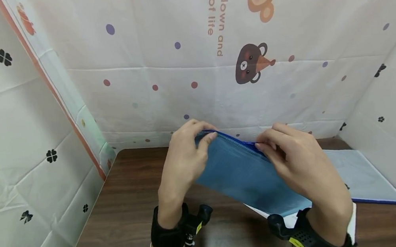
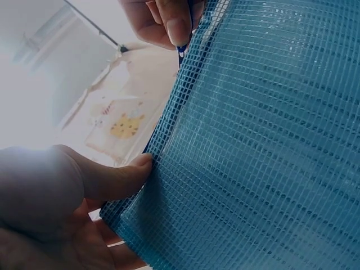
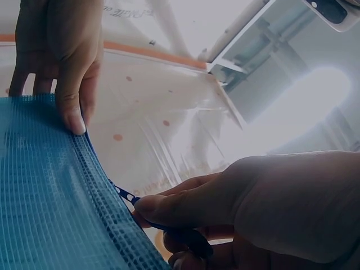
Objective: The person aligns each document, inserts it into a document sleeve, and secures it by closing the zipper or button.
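Above the desk, centre: a blue mesh zip pouch (image 1: 242,171) is held up off the wooden desk (image 1: 120,210), its top edge raised toward the far wall and its lower end sloping down to the near right.
Left hand: the left hand (image 1: 183,160) grips the pouch's upper left corner; the thumb lies along the near face at the top edge and the fingers are curled round the far side. The left wrist view shows the thumb tip pressed on the mesh beside the zip seam.
Right hand: the right hand (image 1: 295,162) is closed at the top edge, right of centre, thumb and fingers pinched together.
Zip pull: in the right wrist view the small dark blue zip pull (image 3: 126,194) sits at the pinching fingertips, on the zip line.
Zip state: cannot tell how far the zip is open.
Desk, far right: a pale blue folder (image 1: 364,179) lies flat with a dark blue near edge, well apart from the left hand.
Desk, under pouch: a white sheet (image 1: 264,211) shows beneath the pouch's lower edge.
Wrists: black straps on both.
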